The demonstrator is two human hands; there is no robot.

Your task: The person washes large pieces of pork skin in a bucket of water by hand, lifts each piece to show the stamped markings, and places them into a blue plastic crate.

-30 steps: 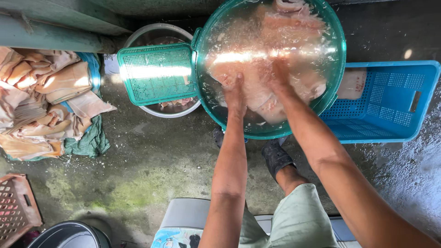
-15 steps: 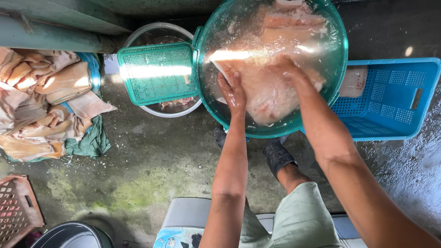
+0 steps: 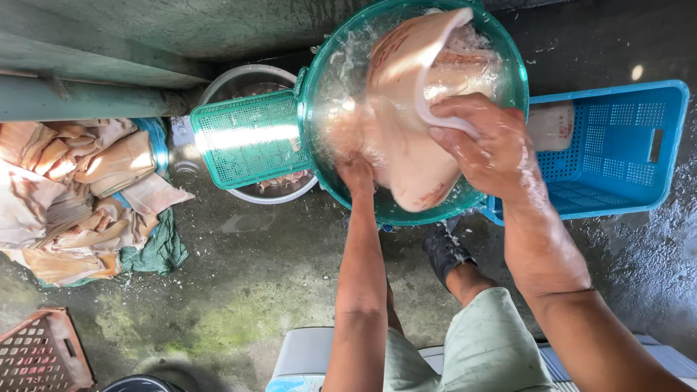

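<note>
Hands grip a pale meat slab in the teal basin, right hand pinching its edge.

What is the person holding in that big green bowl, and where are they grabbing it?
The right hand grips a pale pink slab of raw meat or skin by its upper edge, lifting it from the water. The left hand touches its lower side.

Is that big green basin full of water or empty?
Holding water, though not visibly brimful: the green basin shows splashing, glinting water around the pale slab that the right hand lifts.
</note>
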